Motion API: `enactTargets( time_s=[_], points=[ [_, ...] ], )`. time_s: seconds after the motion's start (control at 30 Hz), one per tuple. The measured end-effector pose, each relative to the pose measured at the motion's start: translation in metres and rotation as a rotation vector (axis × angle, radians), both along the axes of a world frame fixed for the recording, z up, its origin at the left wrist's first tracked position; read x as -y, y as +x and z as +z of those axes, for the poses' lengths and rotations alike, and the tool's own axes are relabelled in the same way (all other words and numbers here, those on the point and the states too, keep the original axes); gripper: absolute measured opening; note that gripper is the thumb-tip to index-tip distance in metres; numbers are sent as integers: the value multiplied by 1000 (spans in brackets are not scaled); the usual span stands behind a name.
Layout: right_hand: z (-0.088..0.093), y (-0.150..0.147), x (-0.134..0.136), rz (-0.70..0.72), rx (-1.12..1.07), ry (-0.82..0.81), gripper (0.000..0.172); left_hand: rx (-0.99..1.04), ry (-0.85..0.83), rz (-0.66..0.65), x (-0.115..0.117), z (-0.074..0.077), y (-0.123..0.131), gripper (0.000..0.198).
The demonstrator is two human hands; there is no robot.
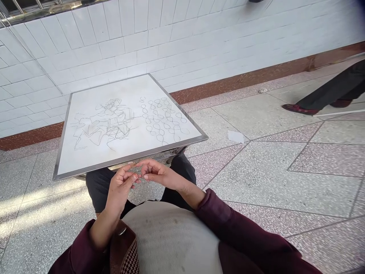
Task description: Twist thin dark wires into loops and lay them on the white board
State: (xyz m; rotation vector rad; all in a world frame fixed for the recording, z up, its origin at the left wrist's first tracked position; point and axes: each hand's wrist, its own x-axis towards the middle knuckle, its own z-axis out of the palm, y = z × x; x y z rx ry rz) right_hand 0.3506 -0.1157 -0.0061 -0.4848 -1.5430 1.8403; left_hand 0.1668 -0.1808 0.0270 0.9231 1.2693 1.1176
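My left hand [122,185] and my right hand [160,173] meet just in front of the table's near edge, above my lap. On the left, thumb and fingers are pinched together. The right thumb and fingers curl in towards the left fingertips. Whatever lies between them is too thin and small to make out. On the white tabletop [119,89], a loose heap of thin bent wires [105,127] lies at the left. Several wires twisted into chains of round loops [162,118] are spread at the right.
The square table has a grey metal edge [134,156]. White wall tiles [137,45] rise behind it. A paper scrap [236,136] lies on the speckled floor [236,175]. At the far right another person's dark trouser leg [327,91] and shoe [299,109] show.
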Motion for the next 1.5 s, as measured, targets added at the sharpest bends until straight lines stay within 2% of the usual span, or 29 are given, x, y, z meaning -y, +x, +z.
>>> enactTargets(
  time_s=[0.33, 0.6, 0.77, 0.83, 0.9, 1.0, 1.1, 1.2, 1.33, 1.5],
  points=[
    [-1, -1, 2, 82, -55, -8, 33, 46, 8, -127, 3, -4, 0, 48],
    [21, 6, 4, 179, 87, -21, 36, -9, 155, -136, 11, -9, 2, 58],
    [20, 1, 3, 94, 166, -16, 28, -135, 185, -183, 14, -10, 1, 63],
    [20, -1, 2, 58, 216, 88, 21, -190, 191, -202, 15, -9, 0, 64],
    [24, -1, 1, 0, 308, 288, 14, -225, 195, -213, 16, -8, -1, 64],
    [32, 0, 0, -64, 390, 588, 16, -202, 182, -217, 17, -7, -2, 66],
    [37, 0, 0, -68, 377, 769, 18, -169, 151, -237, 17, -7, -2, 70],
    [38, -1, 1, -37, 362, 853, 19, -219, 140, -280, 17, -9, -2, 70],
    [42, -1, 0, 19, 335, 874, 22, -269, 132, -322, 18, -12, -2, 69],
    [53, 1, -2, 124, 355, 888, 24, -135, 44, -375, 20, -13, 0, 81]
  ],
)
